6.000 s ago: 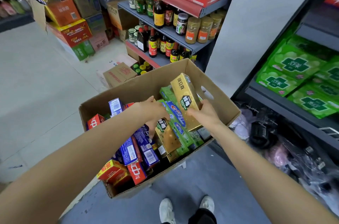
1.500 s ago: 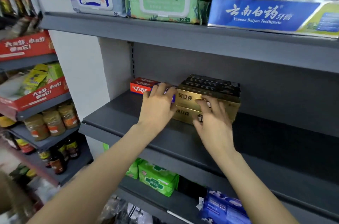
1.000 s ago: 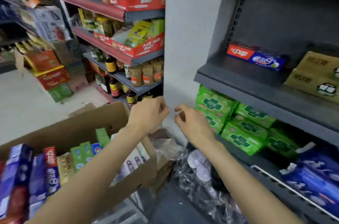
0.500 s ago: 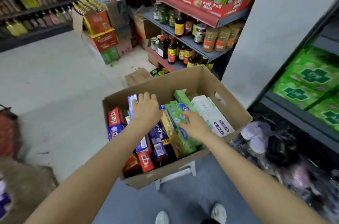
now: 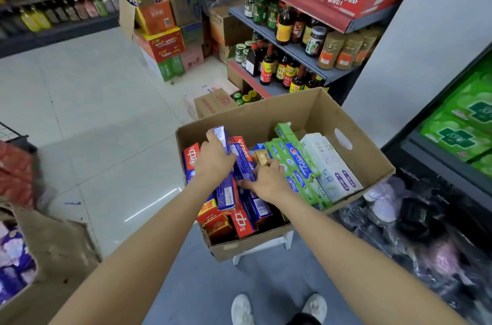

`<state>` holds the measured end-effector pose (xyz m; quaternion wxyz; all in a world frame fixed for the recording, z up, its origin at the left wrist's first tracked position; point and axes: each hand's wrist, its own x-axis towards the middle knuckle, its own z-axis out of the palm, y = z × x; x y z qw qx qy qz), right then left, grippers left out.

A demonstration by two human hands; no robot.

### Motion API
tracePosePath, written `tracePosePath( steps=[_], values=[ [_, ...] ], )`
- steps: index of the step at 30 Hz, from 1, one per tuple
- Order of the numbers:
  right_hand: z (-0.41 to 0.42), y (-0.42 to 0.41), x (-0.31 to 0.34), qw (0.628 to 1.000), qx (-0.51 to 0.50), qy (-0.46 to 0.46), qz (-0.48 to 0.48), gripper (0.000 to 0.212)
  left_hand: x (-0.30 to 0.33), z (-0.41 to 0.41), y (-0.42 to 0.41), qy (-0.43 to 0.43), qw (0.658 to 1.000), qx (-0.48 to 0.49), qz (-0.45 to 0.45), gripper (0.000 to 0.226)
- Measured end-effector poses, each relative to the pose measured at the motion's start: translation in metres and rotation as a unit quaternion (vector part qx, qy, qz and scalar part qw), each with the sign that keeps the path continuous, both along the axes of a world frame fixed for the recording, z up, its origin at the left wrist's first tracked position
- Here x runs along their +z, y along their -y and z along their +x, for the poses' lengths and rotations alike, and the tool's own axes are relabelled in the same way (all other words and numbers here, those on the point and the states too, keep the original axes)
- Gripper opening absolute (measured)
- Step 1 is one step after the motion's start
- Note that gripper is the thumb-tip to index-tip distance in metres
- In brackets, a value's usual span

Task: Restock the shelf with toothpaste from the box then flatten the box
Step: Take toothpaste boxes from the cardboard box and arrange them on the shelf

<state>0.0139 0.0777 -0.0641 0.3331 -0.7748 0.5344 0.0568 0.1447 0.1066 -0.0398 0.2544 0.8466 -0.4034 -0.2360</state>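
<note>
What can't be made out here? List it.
Head view:
- Bottom of the brown cardboard box: covered by toothpaste cartons.
- White stool under it: mostly hidden by the box.
- Right hand fingertips: buried among cartons.
- Blue carton print, in left hand: too small.

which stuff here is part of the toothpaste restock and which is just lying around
Part of the job:
- cardboard box on the white stool
- blue toothpaste carton, gripped by the left hand
- green toothpaste cartons
- right hand, fingers among the cartons

Lying about:
- sauce bottles
- stacked drink cases
- green packs
</note>
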Motion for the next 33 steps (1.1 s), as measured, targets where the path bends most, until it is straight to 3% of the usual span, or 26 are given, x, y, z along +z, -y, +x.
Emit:
tracePosePath(
  steps=[3,7,12,15,18,21,24,27,30,33],
  values=[
    [0.0,0.0,-0.002,0.999,-0.038,0.038,0.008,0.034,0.005,0.004,-0.001,-0.057,0.998,-0.009,-0.015,0.063],
    [-0.023,0.018,0.018,0.959,-0.179,0.197,0.101,0.027,0.021,0.002,0.011,-0.14,0.989,0.015,-0.052,0.065],
    [-0.08,0.054,0.057,0.832,-0.326,0.394,0.216,0.023,0.048,-0.03,0.055,-0.269,0.959,0.032,-0.089,0.051],
    [-0.122,0.07,0.088,0.764,-0.352,0.473,0.261,0.032,0.072,-0.07,0.086,-0.348,0.93,-0.014,-0.118,0.046],
    [-0.165,0.083,0.114,0.67,-0.389,0.573,0.267,0.033,0.1,-0.12,0.118,-0.395,0.906,-0.073,-0.136,0.028],
    [-0.215,0.091,0.136,0.625,-0.375,0.628,0.272,0.047,0.126,-0.177,0.146,-0.4,0.899,-0.128,-0.123,0.023],
    [-0.268,0.101,0.158,0.64,-0.321,0.657,0.236,0.067,0.148,-0.236,0.177,-0.374,0.901,-0.177,-0.128,0.031],
    [-0.317,0.13,0.175,0.697,-0.363,0.6,0.148,0.045,0.169,-0.298,0.209,-0.365,0.899,-0.204,-0.134,0.037],
    [-0.367,0.171,0.19,0.76,-0.357,0.54,0.059,0.044,0.184,-0.357,0.238,-0.322,0.908,-0.212,-0.162,0.038],
    [-0.416,0.202,0.209,0.774,-0.36,0.52,0.04,0.051,0.197,-0.412,0.26,-0.287,0.912,-0.225,-0.19,0.035]
  ],
)
